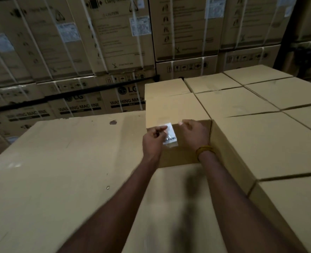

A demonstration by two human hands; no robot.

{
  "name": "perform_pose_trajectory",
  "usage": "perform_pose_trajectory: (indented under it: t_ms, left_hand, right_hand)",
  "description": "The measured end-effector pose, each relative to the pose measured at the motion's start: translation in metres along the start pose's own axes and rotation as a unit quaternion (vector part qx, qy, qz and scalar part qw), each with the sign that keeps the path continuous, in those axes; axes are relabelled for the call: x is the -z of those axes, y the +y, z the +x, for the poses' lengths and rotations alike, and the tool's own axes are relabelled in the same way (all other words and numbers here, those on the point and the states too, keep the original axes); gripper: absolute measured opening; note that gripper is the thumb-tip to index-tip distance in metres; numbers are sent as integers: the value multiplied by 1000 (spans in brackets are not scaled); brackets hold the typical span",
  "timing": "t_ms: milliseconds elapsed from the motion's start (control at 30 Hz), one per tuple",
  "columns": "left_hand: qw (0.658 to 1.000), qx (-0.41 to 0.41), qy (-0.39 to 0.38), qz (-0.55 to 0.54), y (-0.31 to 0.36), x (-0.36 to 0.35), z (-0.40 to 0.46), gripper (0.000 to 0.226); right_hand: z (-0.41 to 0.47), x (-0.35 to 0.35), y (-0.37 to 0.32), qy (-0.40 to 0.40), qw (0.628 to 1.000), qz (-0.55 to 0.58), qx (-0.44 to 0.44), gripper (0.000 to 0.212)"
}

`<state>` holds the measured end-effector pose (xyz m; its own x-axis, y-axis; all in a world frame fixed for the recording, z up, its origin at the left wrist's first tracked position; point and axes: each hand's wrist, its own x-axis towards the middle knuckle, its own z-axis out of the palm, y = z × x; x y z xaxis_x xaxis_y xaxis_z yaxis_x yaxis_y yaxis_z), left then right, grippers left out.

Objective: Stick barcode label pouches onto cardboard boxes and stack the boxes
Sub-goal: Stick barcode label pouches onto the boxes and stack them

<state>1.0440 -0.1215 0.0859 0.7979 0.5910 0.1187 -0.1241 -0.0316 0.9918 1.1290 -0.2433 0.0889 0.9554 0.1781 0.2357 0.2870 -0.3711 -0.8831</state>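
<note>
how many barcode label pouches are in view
1: the barcode label pouch lies against the near face of the cardboard box, between the left hand and right hand. Others may be hidden.

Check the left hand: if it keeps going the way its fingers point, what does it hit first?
The left hand points forward and right, pinching the label pouch against the near face of the small cardboard box. Going on, it would likely press into that face first; depth is unclear.
</note>
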Motion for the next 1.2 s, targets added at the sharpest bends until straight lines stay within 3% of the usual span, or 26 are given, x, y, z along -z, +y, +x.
perform_pose_trajectory:
  t_ms: [100,233,300,400,500,567,633,733,900,1000,1200]
  left_hand:
    - [998,52,-5,-31,-21,23,-82,13]
    - [993,115,-1,-1,-53,66,-207,15]
    - [990,142,-11,10,-66,85,-272,16]
    - [979,198,-50,10,-84,107,-363,15]
    - [962,254,-90,44,-98,120,-437,12]
    - [951,273,-124,70,-104,122,-476,8]
    - [934,296,-174,100,-104,119,-510,15]
    - [893,364,-248,94,-100,109,-555,36]
    - [848,427,-308,59,-89,81,-606,32]
    - [818,457,-348,33,-88,56,-633,26]
    - [762,530,-368,54,-116,-18,-694,26]
  right_hand:
    - [-99,3,2,-28,989,134,-65,30]
    - [-249,5,31,-106,965,182,-155,25]
    - [-320,7,45,-122,959,171,-192,29]
    - [-417,18,66,-84,962,133,-221,36]
    - [-501,38,74,-42,971,56,-229,7]
    - [-547,55,72,-14,979,-9,-201,9]
    - [-588,72,76,-5,982,-71,-172,19]
    - [-640,98,94,20,973,-167,-157,16]
    - [-689,145,107,109,959,-228,-129,20]
    - [-713,173,123,139,946,-252,-150,15]
    - [-762,238,176,180,927,-255,-207,23]
